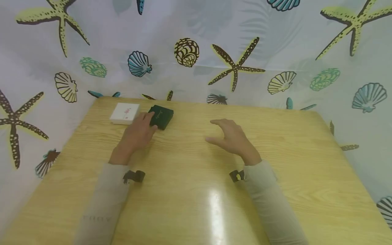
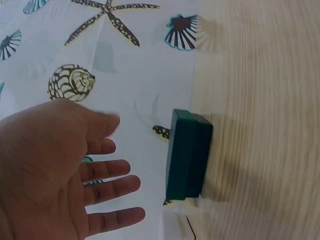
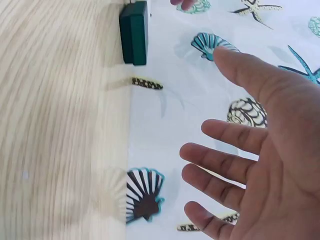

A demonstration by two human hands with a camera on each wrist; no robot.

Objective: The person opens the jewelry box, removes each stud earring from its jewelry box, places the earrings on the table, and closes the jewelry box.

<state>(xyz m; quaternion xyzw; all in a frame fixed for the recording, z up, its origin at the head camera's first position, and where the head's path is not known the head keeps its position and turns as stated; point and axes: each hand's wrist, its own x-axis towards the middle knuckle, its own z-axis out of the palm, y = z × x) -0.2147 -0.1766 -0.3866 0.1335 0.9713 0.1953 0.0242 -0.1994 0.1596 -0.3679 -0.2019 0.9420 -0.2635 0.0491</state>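
Observation:
A small dark green box [image 1: 162,117] with faint lettering on its lid lies toward the back left of the table. My left hand [image 1: 139,132] hovers just in front of it, overlapping its near left side in the head view. Seen from the left wrist, the green box [image 2: 189,155] stands apart from the spread fingers of the left hand [image 2: 65,170]. Farther right, my right hand [image 1: 232,137] is held over the table, thumb and fingers parted and nothing between them. In the right wrist view the same box [image 3: 134,34] appears beyond the right hand [image 3: 270,155].
A white box [image 1: 125,113] with small red print sits left of the green one, close to the left hand. The light wooden table [image 1: 183,163] ends at a hanging white cloth [image 1: 171,20] printed with shells and starfish, which also runs along both sides.

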